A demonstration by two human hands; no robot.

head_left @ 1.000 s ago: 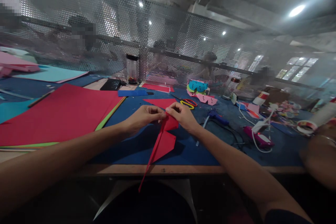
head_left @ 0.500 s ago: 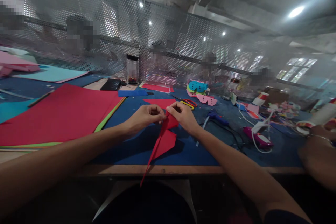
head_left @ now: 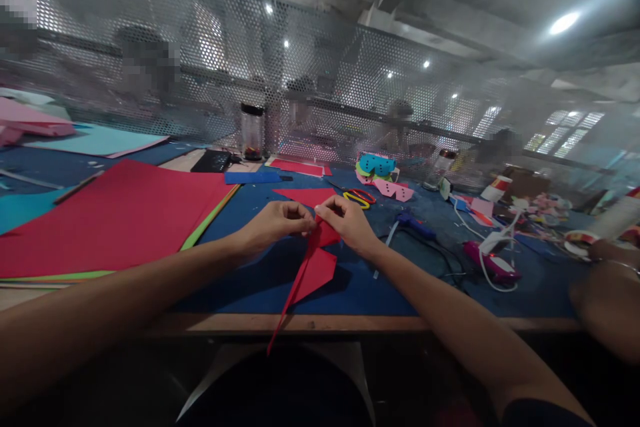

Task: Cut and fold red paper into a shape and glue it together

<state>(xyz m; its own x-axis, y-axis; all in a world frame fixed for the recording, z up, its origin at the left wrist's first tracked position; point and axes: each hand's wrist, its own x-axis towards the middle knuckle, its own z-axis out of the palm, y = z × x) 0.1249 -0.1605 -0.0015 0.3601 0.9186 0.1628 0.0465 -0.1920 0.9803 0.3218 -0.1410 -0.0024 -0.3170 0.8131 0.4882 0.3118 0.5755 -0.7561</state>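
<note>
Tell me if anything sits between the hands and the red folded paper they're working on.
Nothing visible does. The left hand and right hand both pinch the upper end of the red folded paper directly, over the blue mat. The scissors lie beyond, apart from the hands.

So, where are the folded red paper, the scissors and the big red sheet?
folded red paper (head_left: 320, 268), head view, on its wide lower flap.
scissors (head_left: 360, 199), head view, on the yellow and red handle loops.
big red sheet (head_left: 115, 213), head view, on the middle of its top face.
</note>
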